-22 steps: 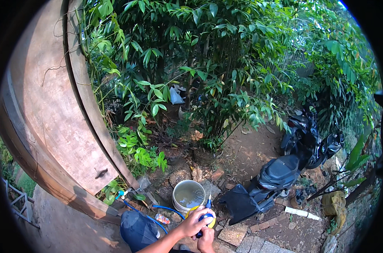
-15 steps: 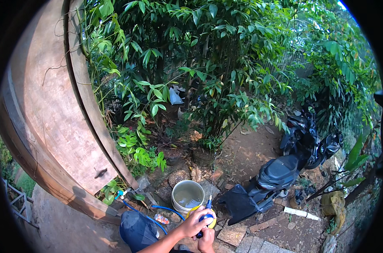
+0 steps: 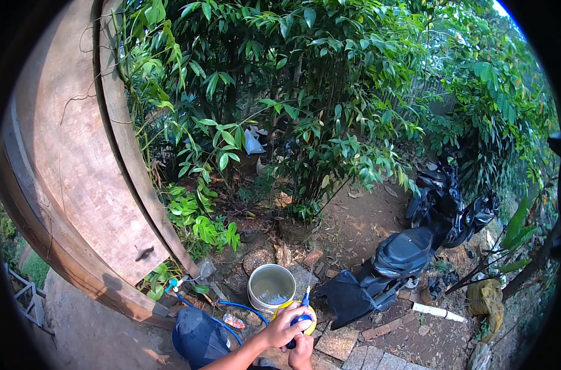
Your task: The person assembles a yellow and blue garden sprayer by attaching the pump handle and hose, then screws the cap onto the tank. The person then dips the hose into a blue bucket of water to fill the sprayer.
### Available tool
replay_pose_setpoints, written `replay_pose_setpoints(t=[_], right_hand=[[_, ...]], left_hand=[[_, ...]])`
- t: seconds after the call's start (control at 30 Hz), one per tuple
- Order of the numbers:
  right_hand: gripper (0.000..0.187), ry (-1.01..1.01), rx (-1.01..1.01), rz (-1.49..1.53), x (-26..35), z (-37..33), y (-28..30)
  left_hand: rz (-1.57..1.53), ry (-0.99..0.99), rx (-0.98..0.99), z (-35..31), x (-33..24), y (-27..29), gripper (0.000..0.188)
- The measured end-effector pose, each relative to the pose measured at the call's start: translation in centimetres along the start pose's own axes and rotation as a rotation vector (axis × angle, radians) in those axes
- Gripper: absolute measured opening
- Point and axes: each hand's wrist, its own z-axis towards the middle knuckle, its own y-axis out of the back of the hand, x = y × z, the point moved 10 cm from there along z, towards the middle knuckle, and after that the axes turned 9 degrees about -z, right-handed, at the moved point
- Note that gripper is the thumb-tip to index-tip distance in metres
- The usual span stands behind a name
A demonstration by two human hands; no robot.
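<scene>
Low in the middle, both my hands are closed on a blue and yellow pump sprayer (image 3: 306,298), its slim blue nozzle pointing away from me. My left hand (image 3: 285,328) wraps over the blue top. Just below it, my right hand (image 3: 301,350) grips a dark blue part, mostly hidden by the fingers. The yellow body shows around and behind my hands. From the nozzle tip a thin, faint line of liquid appears to run forward. Close beyond the sprayer stands a whitish bucket (image 3: 254,300) holding murky water.
A blue hose (image 3: 231,330) runs from a tap (image 3: 172,283) at the left, past a small colourful packet (image 3: 233,320). My dark-clothed knee (image 3: 197,339) is beside it. A black motorbike (image 3: 404,253) stands at the right, near a white pipe (image 3: 439,312). Wooden boards rise on the left; bushes fill the back.
The whole view has shifted slightly, with the surroundings a little further left. My hands keep the same grip on the sprayer.
</scene>
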Motion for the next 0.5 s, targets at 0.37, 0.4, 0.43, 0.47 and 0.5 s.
replay_pose_setpoints(t=[0.37, 0.4, 0.43, 0.47, 0.5], right_hand=[[0.033, 0.045, -0.038, 0.044, -0.3, 0.5, -0.7], [0.033, 0.045, -0.036, 0.046, 0.0, 0.5, -0.8], [0.034, 0.042, -0.035, 0.049, 0.2, 0.5, -0.8], [0.034, 0.042, -0.036, 0.051, 0.4, 0.6, -0.9], [0.035, 0.039, -0.034, 0.052, 0.5, 0.5, -1.0]], left_hand=[[0.019, 0.058, 0.003, 0.0, 0.5, 0.4, 0.042], [0.018, 0.056, 0.0, 0.0, 0.4, 0.4, 0.042], [0.031, 0.068, -0.007, 0.0, 0.6, 0.5, 0.042], [0.006, 0.058, -0.009, 0.0, 0.5, 0.6, 0.042], [-0.003, 0.061, -0.014, 0.0, 0.5, 0.6, 0.042]])
